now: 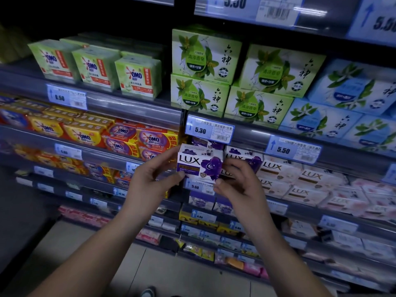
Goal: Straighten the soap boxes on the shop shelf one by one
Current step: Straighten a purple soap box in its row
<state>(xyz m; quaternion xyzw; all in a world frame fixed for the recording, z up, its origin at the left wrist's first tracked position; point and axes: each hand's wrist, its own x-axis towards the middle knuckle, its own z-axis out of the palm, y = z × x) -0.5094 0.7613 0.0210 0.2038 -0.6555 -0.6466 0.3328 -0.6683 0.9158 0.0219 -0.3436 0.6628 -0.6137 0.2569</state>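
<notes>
Both hands grip one purple LUX soap box (199, 166) near the shelf: left hand (154, 179) on its left end, right hand (237, 181) on its right.

A shop aisle. Tiered shelves (132, 105) carry rows of soap boxes (205, 54). Price tags (209, 130) line the shelf edges.

Person's body, as observed from above.
Forearms (100, 245) bare to the frame edge; left hand (154, 179) and right hand (237, 182) bare, nails short; bluish-grey shoe toe (148, 292) at 6 o'clock.
</notes>
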